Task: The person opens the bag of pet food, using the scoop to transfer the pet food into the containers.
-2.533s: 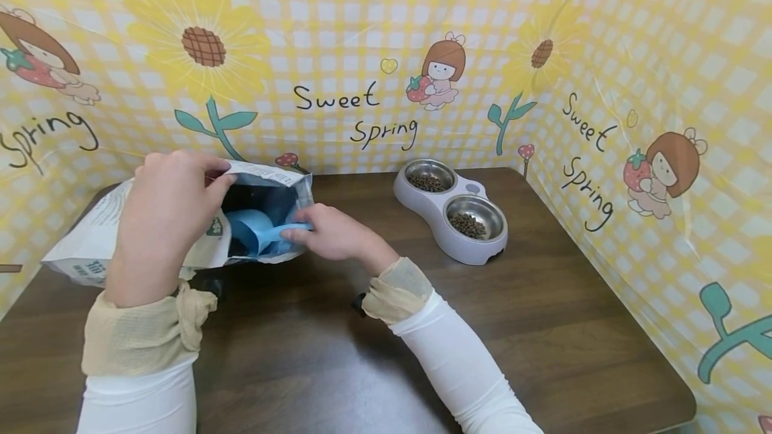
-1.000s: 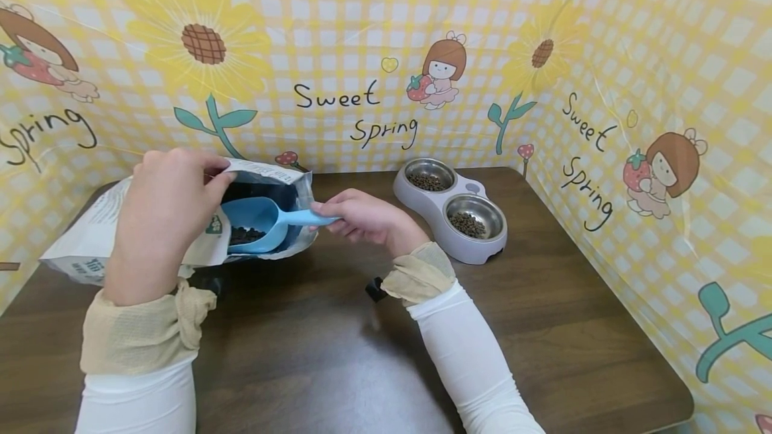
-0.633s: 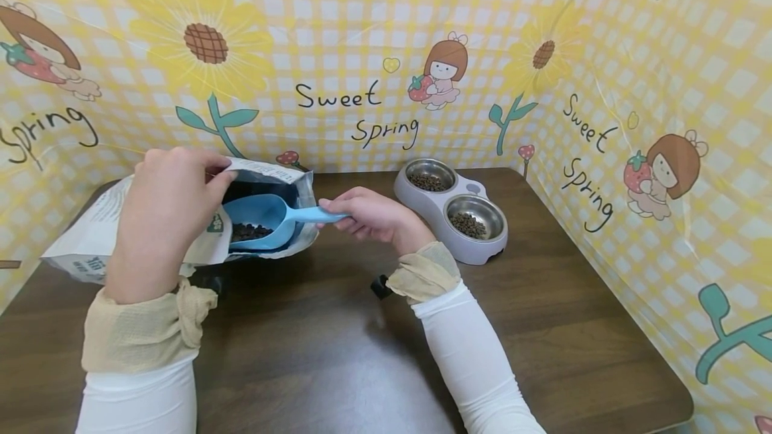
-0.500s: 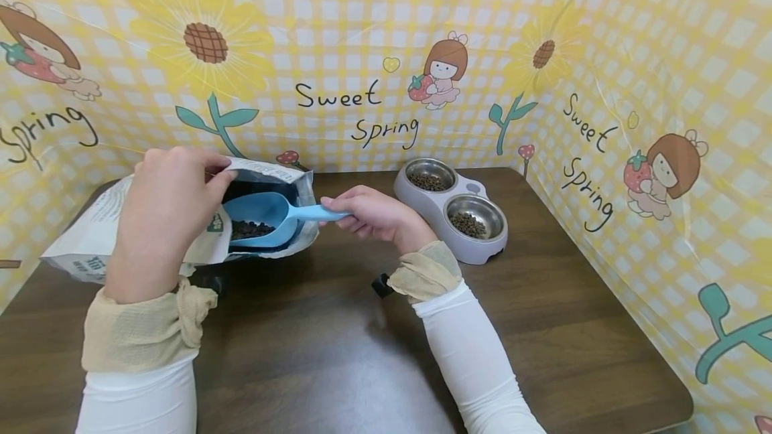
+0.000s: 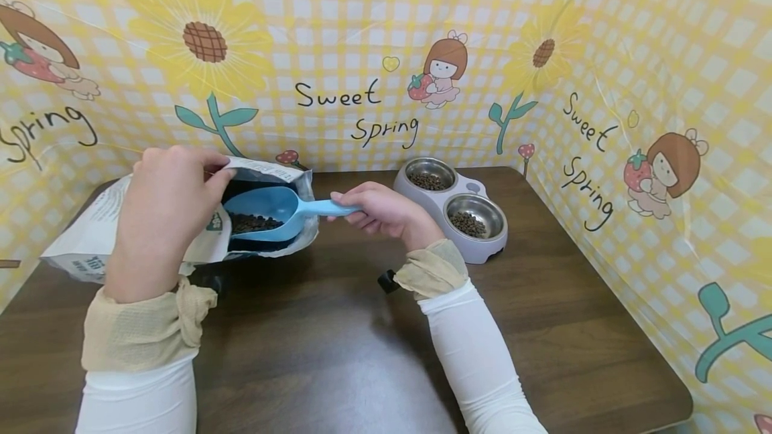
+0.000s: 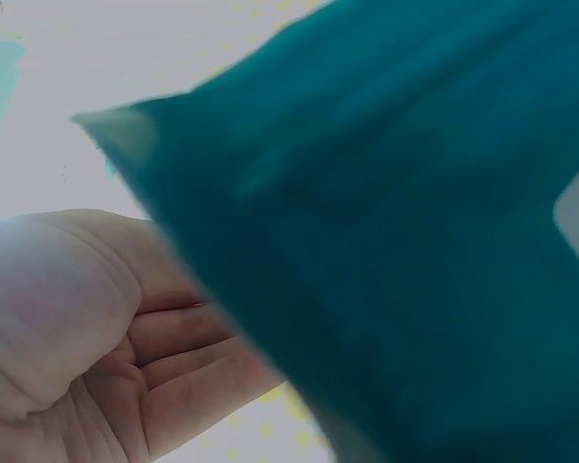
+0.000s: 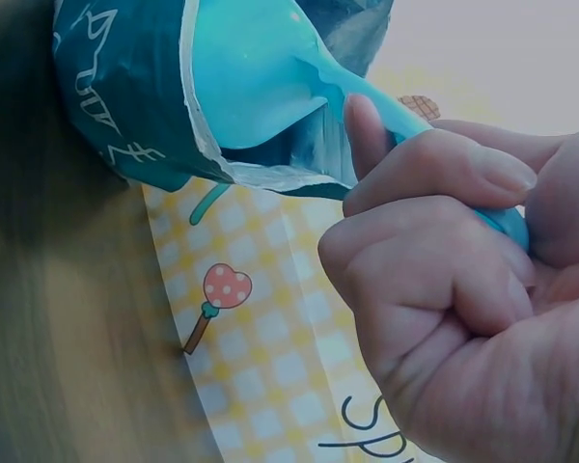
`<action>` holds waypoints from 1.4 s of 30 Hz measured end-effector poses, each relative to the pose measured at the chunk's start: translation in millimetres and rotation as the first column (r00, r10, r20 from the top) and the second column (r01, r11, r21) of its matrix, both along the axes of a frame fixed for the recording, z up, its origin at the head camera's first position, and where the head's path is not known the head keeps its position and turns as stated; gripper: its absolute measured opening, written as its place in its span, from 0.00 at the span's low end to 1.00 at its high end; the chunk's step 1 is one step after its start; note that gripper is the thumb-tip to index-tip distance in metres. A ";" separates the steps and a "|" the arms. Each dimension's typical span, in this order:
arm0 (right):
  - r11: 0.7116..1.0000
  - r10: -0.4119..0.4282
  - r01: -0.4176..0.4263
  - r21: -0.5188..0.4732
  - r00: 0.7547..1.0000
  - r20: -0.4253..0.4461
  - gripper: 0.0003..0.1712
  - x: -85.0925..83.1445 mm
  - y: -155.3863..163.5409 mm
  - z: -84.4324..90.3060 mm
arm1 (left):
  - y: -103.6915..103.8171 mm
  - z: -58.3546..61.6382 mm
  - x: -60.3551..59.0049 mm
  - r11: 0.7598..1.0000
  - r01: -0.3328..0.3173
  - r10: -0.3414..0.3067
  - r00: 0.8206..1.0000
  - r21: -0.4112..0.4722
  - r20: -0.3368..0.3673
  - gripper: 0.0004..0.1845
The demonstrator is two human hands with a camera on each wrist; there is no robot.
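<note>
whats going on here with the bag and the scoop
A person is scooping dry pet food. Their left hand grips the open top edge of a food bag lying on a dark wooden table. Their right hand holds the handle of a blue scoop, whose bowl sits at the bag's mouth with a layer of brown kibble in it. To the right stands a grey double feeder; both of its steel bowls already hold some kibble.

Smooth plastic scoop; glossy bag; shiny metal bowls; wood table.
</note>
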State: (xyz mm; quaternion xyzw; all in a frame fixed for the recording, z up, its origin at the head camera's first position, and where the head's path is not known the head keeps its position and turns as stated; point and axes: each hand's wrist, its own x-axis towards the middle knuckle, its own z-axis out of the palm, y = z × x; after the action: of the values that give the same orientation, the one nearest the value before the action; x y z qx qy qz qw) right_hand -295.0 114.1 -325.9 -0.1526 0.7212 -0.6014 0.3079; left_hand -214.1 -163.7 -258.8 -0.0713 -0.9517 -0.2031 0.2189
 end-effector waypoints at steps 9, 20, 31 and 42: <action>1.000 -0.007 0.007 -0.013 1.000 0.019 0.26 0.6 6.4 1.6 | 0.5 0.5 -0.6 1.000 0.001 -0.001 1.000 0.002 0.007 0.16; 0.998 -0.016 0.018 -0.057 0.999 0.040 0.26 -0.8 20.0 4.5 | 0.8 0.9 -0.5 1.000 0.001 -0.001 1.000 0.012 -0.009 0.16; 0.998 -0.030 0.031 -0.055 0.999 0.021 0.24 2.5 49.0 9.6 | 0.2 -0.4 1.1 1.000 -0.002 0.003 0.999 0.031 -0.047 0.14; 0.994 -0.043 0.047 -0.094 0.998 0.044 0.25 5.1 94.3 15.2 | -0.3 -3.0 0.5 0.999 0.005 -0.001 0.993 0.032 -0.117 0.10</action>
State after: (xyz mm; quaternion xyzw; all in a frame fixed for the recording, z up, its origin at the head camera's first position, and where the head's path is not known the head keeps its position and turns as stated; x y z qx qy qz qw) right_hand -289.9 208.5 -310.8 -0.1381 0.6884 -0.6449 0.3019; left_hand -213.6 -164.0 -261.8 -0.0811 -0.9338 -0.2144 0.2749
